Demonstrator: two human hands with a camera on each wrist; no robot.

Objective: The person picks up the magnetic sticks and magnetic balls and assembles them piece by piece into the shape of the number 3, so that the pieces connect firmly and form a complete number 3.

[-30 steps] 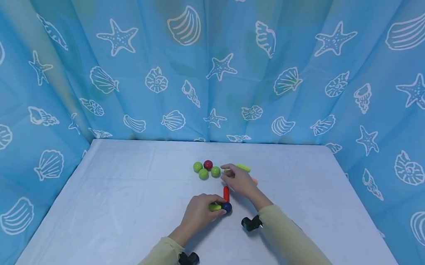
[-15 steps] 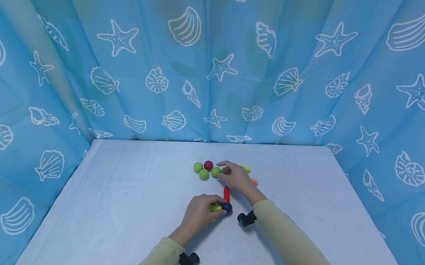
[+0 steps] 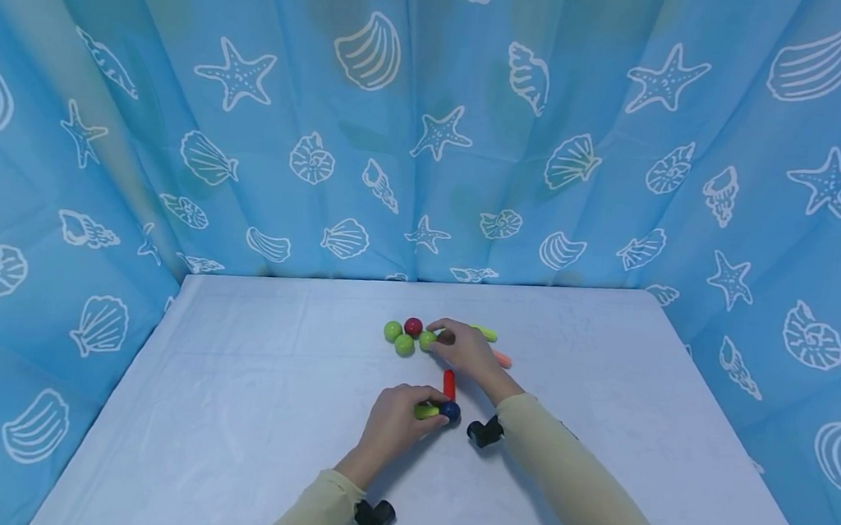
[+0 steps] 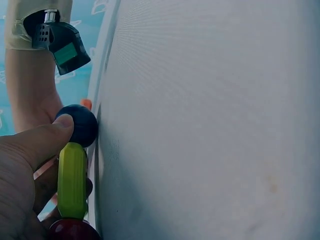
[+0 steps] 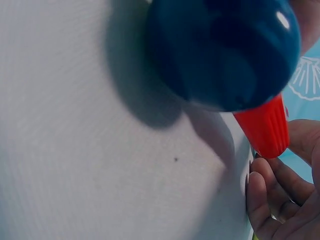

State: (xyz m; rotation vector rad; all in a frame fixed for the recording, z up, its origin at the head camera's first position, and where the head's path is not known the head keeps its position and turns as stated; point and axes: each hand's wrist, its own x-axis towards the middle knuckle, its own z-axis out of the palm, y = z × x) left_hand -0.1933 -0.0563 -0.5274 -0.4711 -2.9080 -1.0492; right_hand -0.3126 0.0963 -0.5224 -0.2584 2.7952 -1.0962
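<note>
In the head view my left hand [image 3: 393, 419] pinches a small built piece by its dark blue ball [image 3: 449, 413]. From this ball a red stick [image 3: 449, 385] points toward the back of the table. A yellow-green stick [image 4: 72, 182] joins the same ball to a dark red ball [image 4: 74, 231], seen in the left wrist view. Farther back, my right hand [image 3: 465, 353] has thumb and index finger around a light green ball [image 3: 427, 340]. That ball is hidden in the right wrist view, where the blue ball [image 5: 225, 55] and red stick [image 5: 265, 127] loom close.
Left of my right hand lie a red ball [image 3: 413, 326] and two more green balls [image 3: 404, 345]. A yellow-green stick [image 3: 486, 334] and an orange stick [image 3: 503, 359] lie behind and beside that hand. A shell-print curtain [image 3: 431, 131] hangs beyond the white table [image 3: 245, 413].
My right hand has moved slightly left, and its fingers have come around the nearest green ball. The left hand stays put with its built piece.
</note>
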